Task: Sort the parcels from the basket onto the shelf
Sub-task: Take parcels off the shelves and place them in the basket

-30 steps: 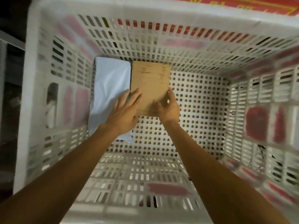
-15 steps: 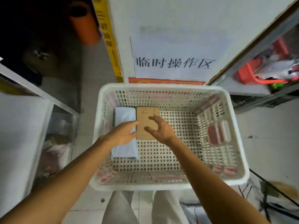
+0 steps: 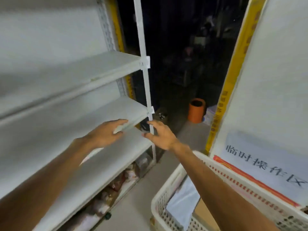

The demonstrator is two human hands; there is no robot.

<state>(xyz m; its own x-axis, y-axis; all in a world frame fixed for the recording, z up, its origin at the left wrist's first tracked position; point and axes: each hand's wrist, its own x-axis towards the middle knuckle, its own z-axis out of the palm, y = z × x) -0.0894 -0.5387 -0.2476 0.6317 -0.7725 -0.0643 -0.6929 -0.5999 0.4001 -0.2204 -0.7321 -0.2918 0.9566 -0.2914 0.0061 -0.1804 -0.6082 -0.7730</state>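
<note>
Parcels (image 3: pixel 181 200) are left lying in the basket (image 3: pixel 155 205), lower right. Mid-frame, both grips are spread and nothing is held: left hand (image 3: pixel 103 135) flat at the shelf (image 3: pixel 126 110) lip, right hand (image 3: pixel 160 135) by the post (image 3: pixel 146 90). Ideally a slot gets picked first, then one parcel gets carried flat.

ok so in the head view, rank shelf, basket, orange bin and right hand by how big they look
1. shelf
2. basket, partly out of frame
3. right hand
4. orange bin
The hand is nearer the camera than the bin, so that last pair's true order is unsure.
</note>
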